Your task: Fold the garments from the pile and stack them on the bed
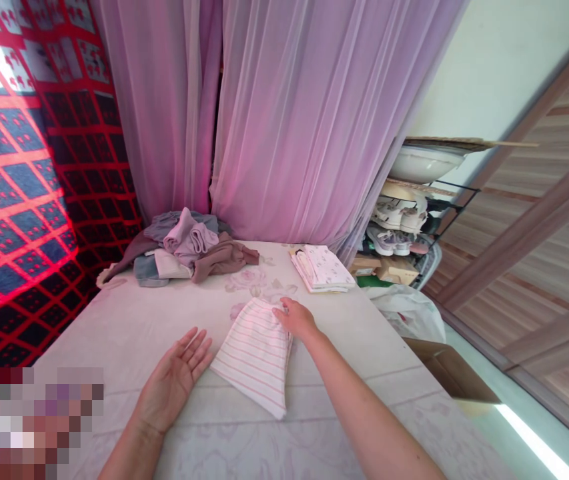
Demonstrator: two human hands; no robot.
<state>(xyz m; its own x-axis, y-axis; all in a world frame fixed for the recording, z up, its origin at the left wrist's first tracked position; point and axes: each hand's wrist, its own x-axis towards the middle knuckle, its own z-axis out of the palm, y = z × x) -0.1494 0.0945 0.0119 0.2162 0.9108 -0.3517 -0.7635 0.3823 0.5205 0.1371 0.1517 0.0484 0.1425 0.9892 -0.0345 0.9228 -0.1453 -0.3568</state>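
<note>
A white garment with thin pink stripes [257, 357] lies on the covered table or bed in front of me. It is narrower at the far end and widens toward me; its exact kind is hard to make out. My right hand [297, 320] pinches its far right corner between thumb and fingers. To the left of the cloth, my left hand [174, 377] is open, palm turned up and fingers stretched, holding nothing. Its fingertips are close to the garment's left corner.
A heap of loose clothes [189, 247] lies at the back left. Folded printed cloths [321, 268] are stacked at the back right. Purple curtains [289, 120] hang behind. Beyond the right edge stand a shoe rack [434, 233] and a cardboard box [444, 367].
</note>
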